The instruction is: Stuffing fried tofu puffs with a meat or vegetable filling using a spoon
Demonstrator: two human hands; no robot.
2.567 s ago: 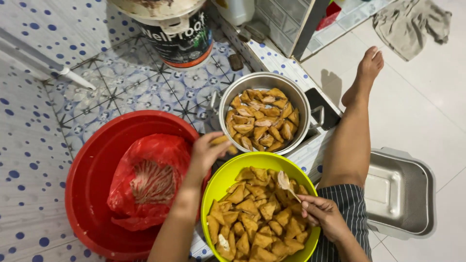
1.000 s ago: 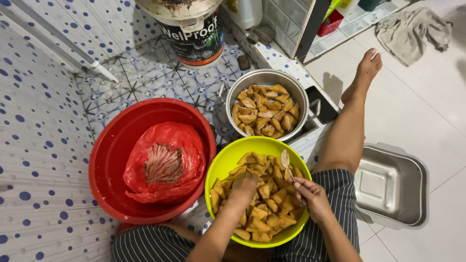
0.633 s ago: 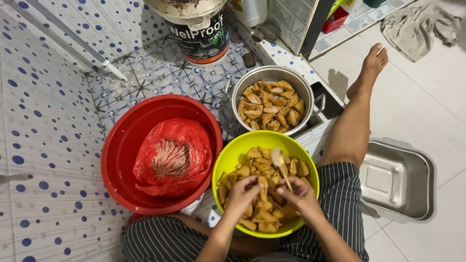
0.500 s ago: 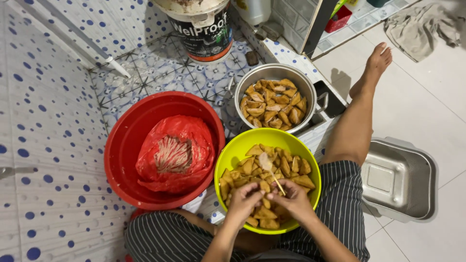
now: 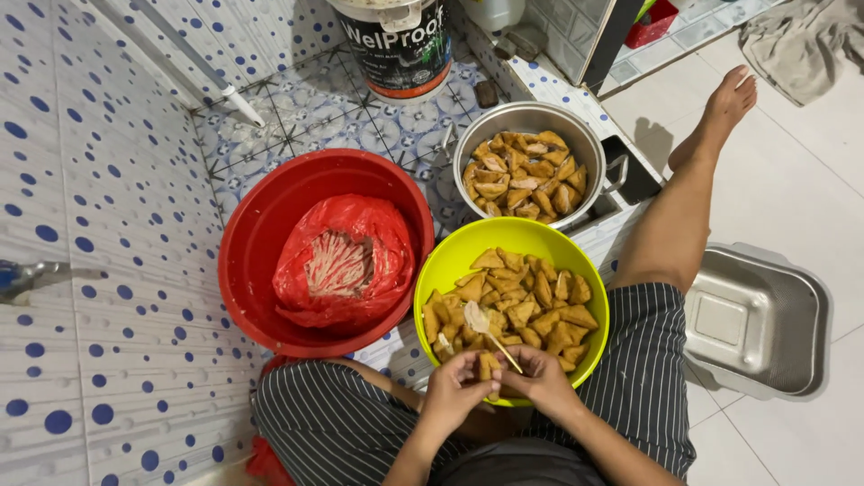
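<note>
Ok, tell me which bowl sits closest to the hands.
The yellow-green bowl: both hands work at its near rim; the red basin and metal pot lie farther.

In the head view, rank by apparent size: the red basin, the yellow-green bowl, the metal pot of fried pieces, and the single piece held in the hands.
Largest to smallest:
1. Red basin
2. Yellow-green bowl
3. Metal pot, though it sits farther from the camera, so its gap to the bowl is unsure
4. Fried piece held between both hands
</note>
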